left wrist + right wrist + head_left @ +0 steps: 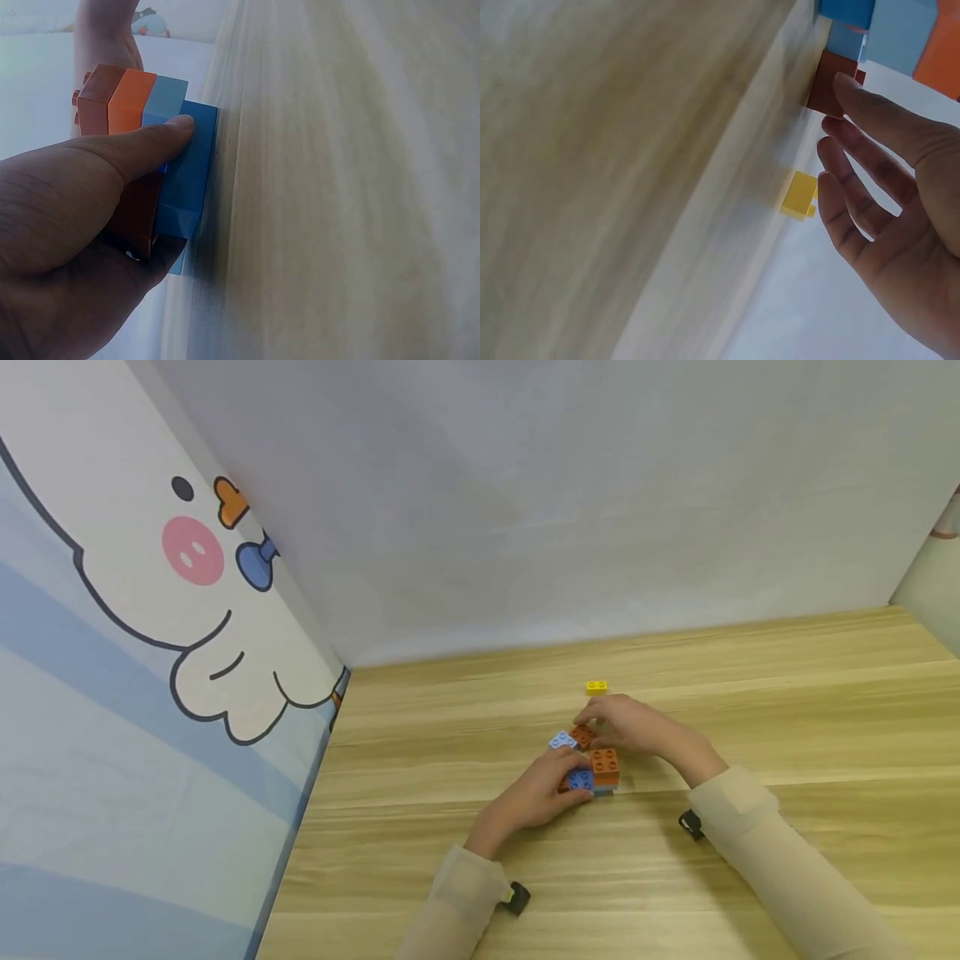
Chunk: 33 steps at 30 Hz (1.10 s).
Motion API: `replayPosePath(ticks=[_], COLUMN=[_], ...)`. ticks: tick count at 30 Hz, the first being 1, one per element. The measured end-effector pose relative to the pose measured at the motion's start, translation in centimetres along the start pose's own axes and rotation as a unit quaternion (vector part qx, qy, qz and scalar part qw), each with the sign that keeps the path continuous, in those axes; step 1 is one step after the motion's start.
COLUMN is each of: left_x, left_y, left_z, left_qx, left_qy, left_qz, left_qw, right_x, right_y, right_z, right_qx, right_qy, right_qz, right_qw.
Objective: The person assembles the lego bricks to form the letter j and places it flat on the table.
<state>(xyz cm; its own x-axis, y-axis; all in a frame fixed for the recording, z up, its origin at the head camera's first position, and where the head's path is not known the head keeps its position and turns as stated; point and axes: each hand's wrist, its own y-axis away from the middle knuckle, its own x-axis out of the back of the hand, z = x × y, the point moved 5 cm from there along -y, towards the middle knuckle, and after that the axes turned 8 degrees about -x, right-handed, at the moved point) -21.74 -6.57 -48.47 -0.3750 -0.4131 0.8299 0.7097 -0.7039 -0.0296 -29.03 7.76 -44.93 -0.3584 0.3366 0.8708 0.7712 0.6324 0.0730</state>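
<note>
On the table stands a small build of toy building bricks, its tallest part topped by an orange-brown brick [604, 762]. Beside that sits a blue brick [580, 780], low in the stack. My left hand [542, 787] grips the build from the left, the thumb [161, 142] along its near side. My right hand [632, 724] pinches a reddish-brown brick [829, 84] just behind the build, thumb on one face and index finger at its end. Between the hands lies a light blue brick [562, 741], close to the reddish-brown one.
A small yellow brick [596, 687] lies farther back on the wooden table [420, 727], just beyond my right fingers. A pale curtain [525, 510] hangs behind the table. A cartoon-printed panel [150, 693] borders its left side.
</note>
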Motion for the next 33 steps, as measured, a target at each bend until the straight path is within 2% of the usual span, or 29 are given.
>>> replayPosePath(ticks=[11, 20, 33], left_x=[0.0, 0.0, -0.1], left_y=[0.1, 0.0, 0.0], left_z=[0.1, 0.0, -0.4], left_qx=[0.004, 0.007, 0.034], left_qy=[0.005, 0.004, 0.012], left_qz=[-0.001, -0.001, -0.010], left_qw=[1.0000, 1.0000, 0.9993], right_x=[-0.2, 0.6, 2.3], right_y=[0.1, 1.1, 2.9], right_z=[0.2, 0.0, 0.2], right_qx=[-0.012, -0.015, -0.026], right_qy=[0.009, -0.016, -0.027], right_qz=[0.014, 0.024, 0.038], right_qw=[0.9998, 0.9995, 0.9986])
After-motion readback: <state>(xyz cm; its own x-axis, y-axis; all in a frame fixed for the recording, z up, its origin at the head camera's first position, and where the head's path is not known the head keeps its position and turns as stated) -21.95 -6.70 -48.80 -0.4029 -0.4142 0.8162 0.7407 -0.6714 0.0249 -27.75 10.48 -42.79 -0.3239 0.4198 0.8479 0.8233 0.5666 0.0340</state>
